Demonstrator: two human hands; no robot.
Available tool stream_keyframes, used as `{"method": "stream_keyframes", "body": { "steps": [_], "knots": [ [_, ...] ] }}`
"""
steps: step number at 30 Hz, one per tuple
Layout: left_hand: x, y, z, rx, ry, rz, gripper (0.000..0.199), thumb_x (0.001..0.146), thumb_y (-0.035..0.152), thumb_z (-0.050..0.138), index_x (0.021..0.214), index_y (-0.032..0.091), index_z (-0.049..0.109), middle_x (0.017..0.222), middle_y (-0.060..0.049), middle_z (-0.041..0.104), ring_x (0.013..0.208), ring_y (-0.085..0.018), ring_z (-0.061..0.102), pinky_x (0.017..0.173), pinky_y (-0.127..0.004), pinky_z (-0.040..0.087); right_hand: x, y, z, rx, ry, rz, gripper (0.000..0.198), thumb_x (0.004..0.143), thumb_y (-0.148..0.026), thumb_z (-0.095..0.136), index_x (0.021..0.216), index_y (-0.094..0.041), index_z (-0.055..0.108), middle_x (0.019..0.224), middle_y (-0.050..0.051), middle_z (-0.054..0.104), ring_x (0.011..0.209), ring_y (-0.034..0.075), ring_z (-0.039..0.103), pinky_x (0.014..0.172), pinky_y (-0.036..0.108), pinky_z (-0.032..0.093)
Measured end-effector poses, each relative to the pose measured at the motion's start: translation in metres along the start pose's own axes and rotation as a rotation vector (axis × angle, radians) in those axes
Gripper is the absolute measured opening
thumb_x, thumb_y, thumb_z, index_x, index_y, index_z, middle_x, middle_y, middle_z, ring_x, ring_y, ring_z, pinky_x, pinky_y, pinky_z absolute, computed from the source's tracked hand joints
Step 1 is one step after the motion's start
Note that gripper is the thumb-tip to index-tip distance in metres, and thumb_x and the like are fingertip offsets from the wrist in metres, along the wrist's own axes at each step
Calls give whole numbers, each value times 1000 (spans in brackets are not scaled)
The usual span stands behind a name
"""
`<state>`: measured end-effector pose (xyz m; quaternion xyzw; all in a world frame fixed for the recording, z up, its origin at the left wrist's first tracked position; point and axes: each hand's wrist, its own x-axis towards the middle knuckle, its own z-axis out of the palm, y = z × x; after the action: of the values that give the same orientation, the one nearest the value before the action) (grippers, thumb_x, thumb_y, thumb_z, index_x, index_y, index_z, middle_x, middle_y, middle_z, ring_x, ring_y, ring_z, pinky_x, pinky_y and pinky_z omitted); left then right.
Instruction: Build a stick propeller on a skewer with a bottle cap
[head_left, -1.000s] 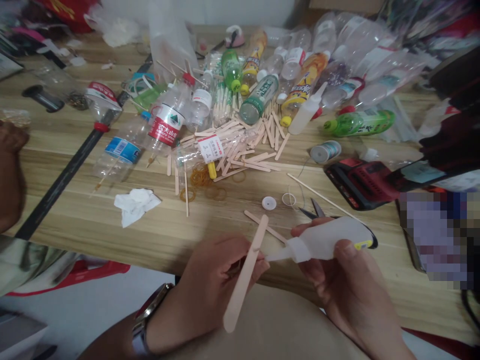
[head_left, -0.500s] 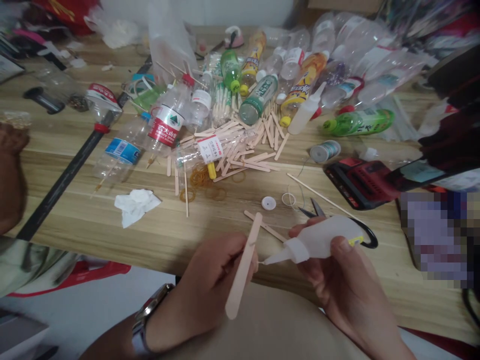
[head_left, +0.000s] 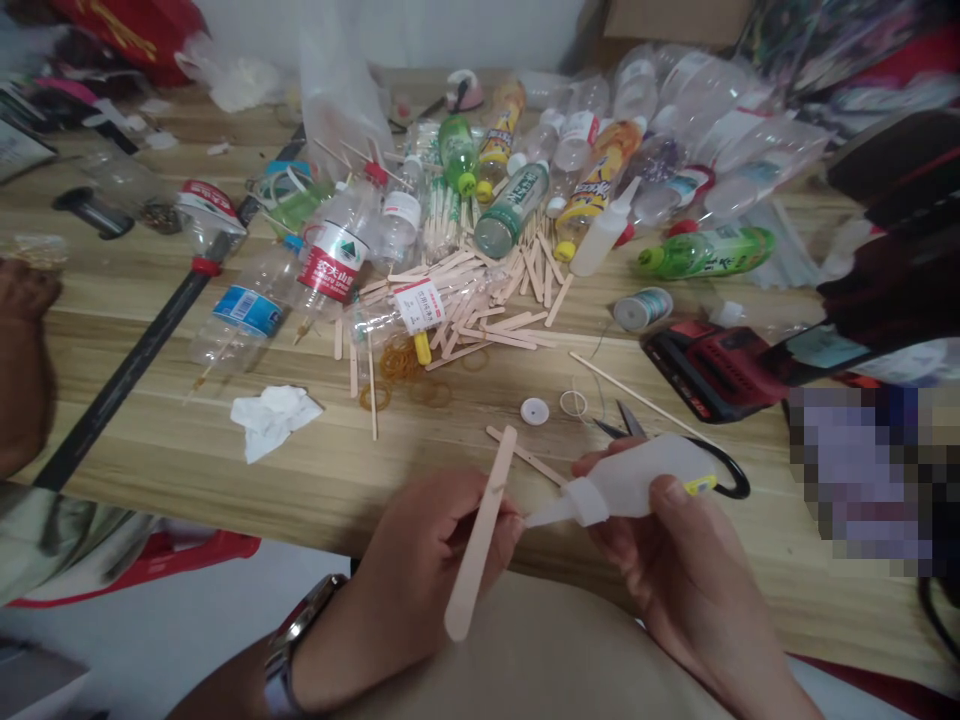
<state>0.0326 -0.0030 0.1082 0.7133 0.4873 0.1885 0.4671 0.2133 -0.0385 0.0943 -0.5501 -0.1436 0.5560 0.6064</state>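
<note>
My left hand is closed on a wooden craft stick, held tilted in front of my body; something thin pokes through near its upper end. In my right hand lies a translucent squeeze glue bottle, tipped sideways. Its narrow nozzle points left, at or just beside my left fingertips; whether they touch I cannot tell. Beneath the bottle and right fingers are scissors with black handles, partly hidden. Another craft stick rests on the wooden table behind my hands.
Plastic bottles and a heap of craft sticks cover the table's middle. Rubber bands, a tissue and a white cap lie nearer. A red-black power tool stands right. Another person's hand is at left.
The nozzle tip and my left fingertips are now closer together. The craft stick has shifted very slightly left. Both hands keep their holds; the view has moved a little.
</note>
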Motion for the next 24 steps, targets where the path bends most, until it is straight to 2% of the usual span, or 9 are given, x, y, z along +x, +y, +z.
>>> {"method": "stream_keyframes", "body": {
  "steps": [5, 10, 14, 17, 21, 24],
  "knots": [
    [-1, 1, 0, -86, -26, -23, 19, 84, 20, 47, 65, 21, 45, 58, 6, 48, 53, -11, 44, 49, -22, 31, 1, -1, 2, 23, -7, -5, 40, 53, -46, 89, 81, -24, 69, 72, 0, 72, 40, 7, 49, 39, 18, 45],
    [-1, -1, -3, -133, -55, 23, 18, 82, 16, 44, 65, 21, 41, 59, 6, 46, 53, -11, 40, 49, -22, 30, 2, -2, 1, 99, 23, -1, 39, 52, -43, 91, 79, -23, 69, 70, 1, 73, 41, 7, 50, 39, 16, 46],
    [-1, -3, -3, -175, -95, 40, 26, 86, 19, 44, 61, 21, 37, 56, 6, 41, 52, -11, 35, 49, -23, 27, 3, -2, 1, 113, 29, 10, 39, 53, -42, 91, 79, -22, 70, 71, 1, 73, 41, 6, 49, 40, 15, 47],
    [-2, -2, -3, -129, -79, 26, 36, 91, 28, 44, 59, 21, 31, 54, 6, 35, 51, -11, 32, 48, -24, 24, 3, -3, 3, 123, 36, 19, 39, 51, -42, 91, 76, -21, 69, 69, 0, 72, 41, 5, 49, 39, 13, 46],
    [-3, -1, -10, -62, -41, -78, 35, 93, 35, 42, 61, 21, 41, 58, 4, 44, 55, -12, 41, 51, -24, 29, 3, -5, 5, 118, 80, 68, 42, 46, -42, 93, 74, -20, 70, 69, 2, 73, 41, 5, 48, 39, 14, 46],
    [-5, -4, -21, -43, 52, -136, 30, 91, 37, 45, 67, 20, 50, 62, 3, 50, 57, -13, 46, 52, -23, 34, 4, -6, 4, 100, 167, 110, 47, 36, -42, 94, 72, -20, 71, 67, 3, 72, 40, 5, 47, 36, 13, 46]
  ]
}}
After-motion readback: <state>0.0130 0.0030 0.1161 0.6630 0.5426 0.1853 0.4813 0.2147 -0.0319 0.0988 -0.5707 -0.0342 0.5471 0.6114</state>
